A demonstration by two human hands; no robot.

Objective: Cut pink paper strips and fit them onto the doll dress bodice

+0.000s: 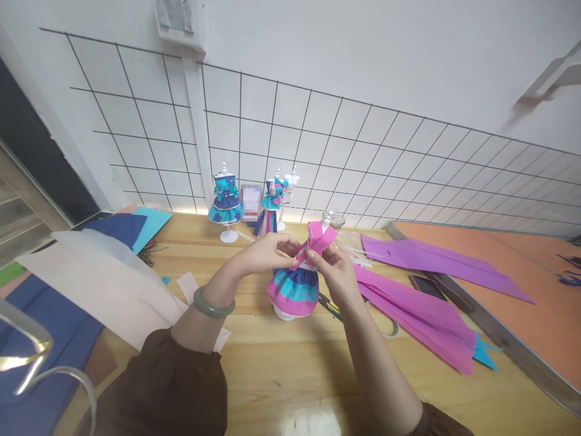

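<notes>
A small white dress form stands upright on the wooden table, wearing a striped skirt [297,290] in navy, turquoise and pink. Pink crepe paper [320,236] crosses over its chest, with the white neck showing above. My left hand [271,251] comes from the left side, its thumb and fingers closed on the edge of the pink paper at the waist. On the right side, my right hand [333,269] pinches the same pink paper between thumb and fingers.
Dressed mini forms [226,197] stand by the wall grid. Pale and navy paper [97,272] lies left. To the right are purple paper [436,260], pink paper [422,312], a phone [428,287] and a tape roll [391,329]. A green cutter [330,306] lies beside the skirt.
</notes>
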